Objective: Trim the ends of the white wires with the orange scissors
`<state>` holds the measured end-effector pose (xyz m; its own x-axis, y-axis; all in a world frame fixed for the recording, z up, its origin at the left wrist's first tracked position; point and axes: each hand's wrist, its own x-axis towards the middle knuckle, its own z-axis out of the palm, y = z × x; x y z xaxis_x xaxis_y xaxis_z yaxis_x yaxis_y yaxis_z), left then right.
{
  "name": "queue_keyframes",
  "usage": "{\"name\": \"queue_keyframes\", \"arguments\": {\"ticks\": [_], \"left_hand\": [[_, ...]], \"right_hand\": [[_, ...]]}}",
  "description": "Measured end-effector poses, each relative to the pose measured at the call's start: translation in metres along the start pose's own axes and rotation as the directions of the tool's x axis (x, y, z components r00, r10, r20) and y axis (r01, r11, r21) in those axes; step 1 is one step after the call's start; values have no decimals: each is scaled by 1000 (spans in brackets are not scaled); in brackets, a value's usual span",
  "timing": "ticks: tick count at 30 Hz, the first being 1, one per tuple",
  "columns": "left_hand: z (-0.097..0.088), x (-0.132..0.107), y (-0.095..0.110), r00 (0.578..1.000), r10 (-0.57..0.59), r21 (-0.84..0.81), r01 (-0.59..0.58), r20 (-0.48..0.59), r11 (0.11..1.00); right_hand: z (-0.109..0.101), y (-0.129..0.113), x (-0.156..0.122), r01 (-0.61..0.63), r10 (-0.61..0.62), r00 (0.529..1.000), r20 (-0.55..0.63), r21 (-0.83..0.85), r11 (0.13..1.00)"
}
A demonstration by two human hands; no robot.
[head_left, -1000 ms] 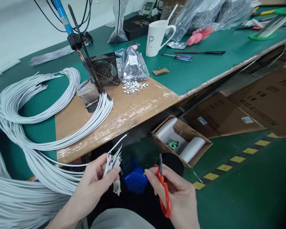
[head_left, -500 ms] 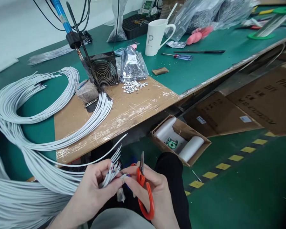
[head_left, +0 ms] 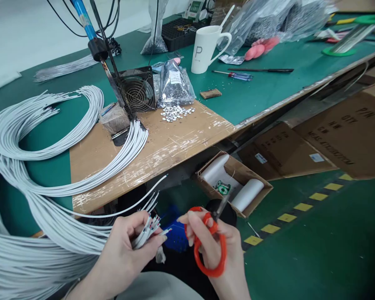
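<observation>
Many thin white cables sweep off the green bench in a long curve. Their stripped ends, showing red and dark cores, bunch in the left hand, whose fingers clamp around them just below the wooden board edge. The right hand grips orange scissors, fingers through the loops, blades pointing up and right, just apart from the cable ends. Open floor lies to the right, and a blue basket sits beneath the hands.
</observation>
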<state>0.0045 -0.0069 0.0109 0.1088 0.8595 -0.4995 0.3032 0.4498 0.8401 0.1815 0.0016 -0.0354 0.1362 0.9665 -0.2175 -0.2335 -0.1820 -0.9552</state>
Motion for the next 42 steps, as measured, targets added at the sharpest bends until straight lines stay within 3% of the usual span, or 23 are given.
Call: {"name": "queue_keyframes", "arguments": {"ticks": [6,9,11,14,15,17,21,25,29,35,42], "left_hand": [[3,0,-4,997,66,49,-65,-26,997],[4,-1,-3,998,60,43,-59,-24,997],[2,-2,-2,1000,26,15,-26,-3,1000],[-2,-3,3,1000,5,-76,-4,18,997],[-3,-2,4,1000,16,-114,-14,16,993],[-6,-2,8,999,35,-185,-28,35,982],[-8,1,11,992,17,-238,14,127,971],[-4,1,10,999,33,-217,-24,40,976],[-1,-1,9,1000,7,-235,-2,20,972],[-1,-2,11,998,-16,-165,27,68,986],[0,-3,15,999,-35,-124,37,15,992]], "right_hand": [[10,-5,-12,255,-220,963,159,-253,933],[10,-1,-9,348,-319,937,143,-277,896],[8,3,-4,282,-281,959,38,-233,931],[2,6,2,93,-110,989,-98,-162,982],[0,5,3,78,-92,992,-82,-166,983],[-4,4,3,133,-123,991,58,-220,966],[-13,-3,0,292,-153,919,364,-362,885],[-19,-7,-2,338,-75,870,488,-478,810],[-21,-5,-5,366,-41,844,535,-518,773],[-20,2,-10,372,-36,856,516,-565,737],[-20,-3,-11,404,-66,852,519,-572,714]]}}
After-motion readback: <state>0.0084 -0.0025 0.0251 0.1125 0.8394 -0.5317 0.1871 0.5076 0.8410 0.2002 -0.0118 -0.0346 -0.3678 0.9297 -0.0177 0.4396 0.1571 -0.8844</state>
